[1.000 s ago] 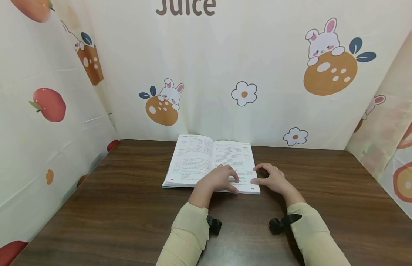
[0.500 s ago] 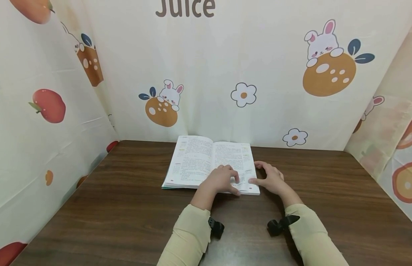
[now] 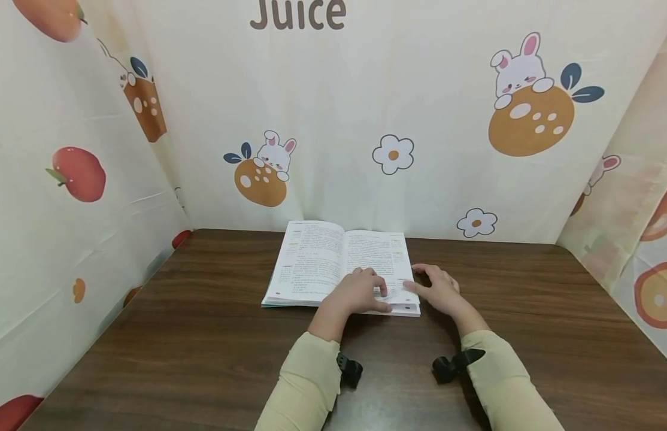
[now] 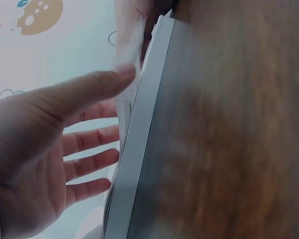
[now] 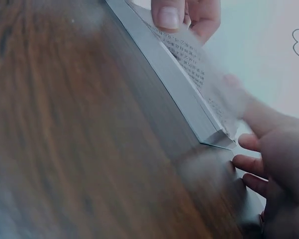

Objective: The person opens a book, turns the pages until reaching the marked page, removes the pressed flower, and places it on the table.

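An open book (image 3: 314, 257) with printed white pages lies on the table near the back wall. My left hand (image 3: 351, 291) rests over the lower part of its right page. Its fingers (image 4: 92, 164) extend toward the paper, with the thumb (image 4: 102, 84) at the book's lower edge. At the outer right edge is my right hand (image 3: 440, 290), thumb touching a page (image 5: 194, 59) whose lower corner is raised off the stack. The right hand's other fingers (image 5: 251, 164) stand apart from the thumb, beside the book's corner.
The dark wooden table (image 3: 204, 353) spreads around the book. A pale cloth (image 3: 333, 90) with printed fruit and rabbits hangs behind and at both sides. Black wrist cameras (image 3: 446, 368) are strapped over the sleeves.
The lower right page corner has lifted, baring the sheet beneath. My right thumb has shifted slightly upward at the edge, and my left thumb has straightened a little to the right.
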`<state>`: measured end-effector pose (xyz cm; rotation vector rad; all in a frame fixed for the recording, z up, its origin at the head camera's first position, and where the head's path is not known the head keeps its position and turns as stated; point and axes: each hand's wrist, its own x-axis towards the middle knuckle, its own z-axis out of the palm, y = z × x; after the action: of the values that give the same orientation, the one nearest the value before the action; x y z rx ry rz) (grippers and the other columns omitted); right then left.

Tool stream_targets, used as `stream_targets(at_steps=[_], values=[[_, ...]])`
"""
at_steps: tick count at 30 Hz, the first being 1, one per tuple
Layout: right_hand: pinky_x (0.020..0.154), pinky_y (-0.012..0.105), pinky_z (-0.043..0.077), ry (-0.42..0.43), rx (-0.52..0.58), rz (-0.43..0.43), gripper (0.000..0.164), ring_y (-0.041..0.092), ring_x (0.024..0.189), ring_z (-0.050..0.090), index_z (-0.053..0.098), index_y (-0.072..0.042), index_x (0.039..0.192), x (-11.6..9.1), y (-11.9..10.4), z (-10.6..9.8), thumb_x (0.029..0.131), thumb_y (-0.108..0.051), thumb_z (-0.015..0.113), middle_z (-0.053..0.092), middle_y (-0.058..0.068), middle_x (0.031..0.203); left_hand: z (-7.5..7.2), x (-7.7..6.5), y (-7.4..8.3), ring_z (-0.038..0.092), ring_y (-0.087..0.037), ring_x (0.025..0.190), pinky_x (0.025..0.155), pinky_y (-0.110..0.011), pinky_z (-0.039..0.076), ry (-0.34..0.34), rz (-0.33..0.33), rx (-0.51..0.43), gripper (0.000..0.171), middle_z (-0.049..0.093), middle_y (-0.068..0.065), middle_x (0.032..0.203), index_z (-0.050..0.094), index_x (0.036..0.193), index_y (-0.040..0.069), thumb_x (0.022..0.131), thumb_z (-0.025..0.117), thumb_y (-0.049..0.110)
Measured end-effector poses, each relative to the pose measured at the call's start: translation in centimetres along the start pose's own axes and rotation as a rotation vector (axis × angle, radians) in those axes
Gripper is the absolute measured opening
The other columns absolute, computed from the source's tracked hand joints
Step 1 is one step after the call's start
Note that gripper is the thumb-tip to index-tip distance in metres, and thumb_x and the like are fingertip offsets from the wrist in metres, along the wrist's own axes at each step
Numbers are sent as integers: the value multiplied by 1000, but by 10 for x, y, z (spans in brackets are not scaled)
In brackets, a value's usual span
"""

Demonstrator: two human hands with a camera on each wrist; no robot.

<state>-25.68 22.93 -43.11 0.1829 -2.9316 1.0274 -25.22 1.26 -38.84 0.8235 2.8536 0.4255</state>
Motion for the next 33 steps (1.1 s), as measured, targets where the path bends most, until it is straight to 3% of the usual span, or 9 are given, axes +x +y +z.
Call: stream_targets(at_steps=[4, 7, 12, 18, 21, 23, 27, 30, 33], values=[[98, 61, 8, 14, 63, 42, 63, 43, 127, 27, 44, -1, 132, 1, -1, -2, 97, -52, 30, 40, 23, 136, -2, 0, -1, 46, -14, 84, 72, -28, 40, 23, -2, -32, 15, 58, 5, 96, 67, 89, 24, 82, 65, 38], [99, 61, 6, 19, 90, 53, 66, 44, 128, 25, 42, 1, 133, 1, -2, -3, 98, -51, 21, 37, 24, 139, -3, 1, 0, 49, -12, 74, 64, -26, 40, 68, -43, -86, 16, 60, 7, 88, 68, 95, 21, 85, 62, 31], [99, 60, 6, 19, 99, 51, 67, 43, 128, 25, 41, 2, 133, 2, -2, -3, 98, -51, 19, 37, 24, 139, -5, 3, -3, 49, -13, 62, 55, -28, 38, 243, -126, -159, 17, 59, 6, 76, 65, 88, 18, 89, 57, 33], [100, 60, 5, 17, 94, 69, 65, 43, 128, 26, 42, 2, 133, 4, -4, -4, 99, -50, 22, 39, 24, 138, -22, -2, -17, 48, -17, 61, 55, -32, 38, 508, -249, -322, 27, 58, 2, 71, 61, 77, 14, 88, 58, 38], [99, 60, 6, 21, 92, 70, 61, 42, 127, 28, 44, 2, 131, 5, -4, -4, 99, -47, 28, 40, 25, 136, -33, -8, -27, 48, -17, 61, 55, -32, 38, 586, -302, -407, 30, 57, -1, 69, 61, 75, 12, 87, 59, 40], [99, 61, 6, 23, 92, 60, 57, 41, 125, 30, 46, 1, 130, 4, -3, -3, 98, -45, 35, 42, 24, 134, -40, -13, -36, 51, -20, 63, 57, -33, 40, 620, -330, -459, 29, 59, -3, 71, 64, 80, 10, 86, 60, 39], [97, 61, 8, 26, 87, 25, 52, 39, 122, 32, 49, -4, 126, 1, 1, -2, 94, -45, 47, 45, 21, 131, -52, -23, -55, 61, -24, 86, 75, -39, 46, 654, -388, -516, 33, 67, -7, 95, 68, 103, 10, 86, 62, 38], [96, 61, 10, 28, 74, 7, 51, 39, 121, 33, 51, -6, 124, 0, 3, -1, 91, -44, 54, 46, 19, 130, -57, -32, -71, 59, -27, 100, 84, -42, 44, 665, -424, -526, 34, 66, -9, 107, 68, 107, 9, 86, 63, 36], [95, 62, 10, 23, 66, 0, 51, 39, 121, 32, 52, -7, 124, 0, 5, 0, 89, -44, 57, 45, 19, 131, -58, -42, -88, 56, -28, 95, 82, -40, 42, 644, -470, -585, 30, 64, -10, 101, 67, 102, 7, 86, 63, 33]])
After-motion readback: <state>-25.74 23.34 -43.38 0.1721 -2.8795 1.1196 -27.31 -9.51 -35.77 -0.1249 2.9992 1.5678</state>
